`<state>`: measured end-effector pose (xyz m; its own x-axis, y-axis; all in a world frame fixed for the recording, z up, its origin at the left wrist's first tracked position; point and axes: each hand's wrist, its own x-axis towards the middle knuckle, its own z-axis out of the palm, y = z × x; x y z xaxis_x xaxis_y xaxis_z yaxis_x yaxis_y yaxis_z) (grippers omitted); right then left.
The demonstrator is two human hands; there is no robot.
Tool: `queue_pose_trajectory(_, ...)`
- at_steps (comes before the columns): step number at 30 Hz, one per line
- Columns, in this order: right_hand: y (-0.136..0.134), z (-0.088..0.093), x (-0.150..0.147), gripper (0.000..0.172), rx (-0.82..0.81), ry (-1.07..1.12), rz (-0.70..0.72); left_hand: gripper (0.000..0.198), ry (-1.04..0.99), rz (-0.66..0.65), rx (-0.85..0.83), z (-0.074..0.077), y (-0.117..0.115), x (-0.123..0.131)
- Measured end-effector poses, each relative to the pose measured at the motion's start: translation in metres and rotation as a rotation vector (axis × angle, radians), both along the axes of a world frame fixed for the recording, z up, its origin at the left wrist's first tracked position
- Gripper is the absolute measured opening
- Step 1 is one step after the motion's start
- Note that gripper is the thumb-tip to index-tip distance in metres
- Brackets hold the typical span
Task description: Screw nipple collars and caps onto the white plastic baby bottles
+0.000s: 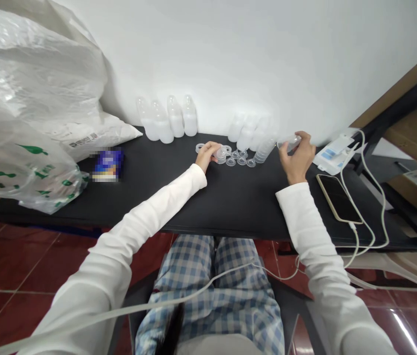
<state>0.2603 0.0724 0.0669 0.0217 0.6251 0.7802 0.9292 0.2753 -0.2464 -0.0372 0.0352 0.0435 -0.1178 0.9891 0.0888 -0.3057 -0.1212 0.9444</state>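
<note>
My left hand (208,156) is closed round a small clear nipple piece (221,154), beside several clear nipples and rings (242,160) lying on the black table (178,197). My right hand (299,155) pinches a clear cap (288,143) just right of a leaning stack of clear caps (265,149). Behind the nipples, several frosted bottles (248,132) stand against the wall. Several more bottles (164,125), topped with clear domed caps, stand upright at the back left of my left hand.
White plastic bags (38,98) fill the left side, beside a blurred blue packet (107,165). To the right are a phone (339,198) with a cable, a white power strip (336,153) and cardboard boxes (415,190) on a black rack.
</note>
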Motion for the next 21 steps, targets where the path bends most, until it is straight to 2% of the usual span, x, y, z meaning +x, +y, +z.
queue_pose_trajectory(4, 0.005, -0.005, 0.012, 0.043, -0.241, -0.039, -0.099, 0.015, 0.033, -0.018, -0.011, -0.001, -0.001, 0.002)
queue_pose_trajectory(8, 0.01, -0.015, 0.017, 0.045, -0.525, -0.167, -0.008, 0.014, 0.028, -0.025, -0.023, -0.003, 0.0, 0.003)
queue_pose_trajectory(11, 0.008, -0.017, 0.017, 0.047, -0.5, -0.238, -0.009, 0.013, 0.015, -0.021, -0.021, -0.004, 0.001, 0.003)
queue_pose_trajectory(15, 0.007, -0.014, 0.013, 0.048, -0.406, -0.216, -0.033, 0.012, 0.016, -0.017, -0.008, -0.005, 0.002, 0.003)
queue_pose_trajectory(21, 0.01, -0.018, 0.004, 0.052, -0.404, -0.213, 0.082, 0.014, 0.043, -0.024, -0.009, -0.007, 0.001, 0.004)
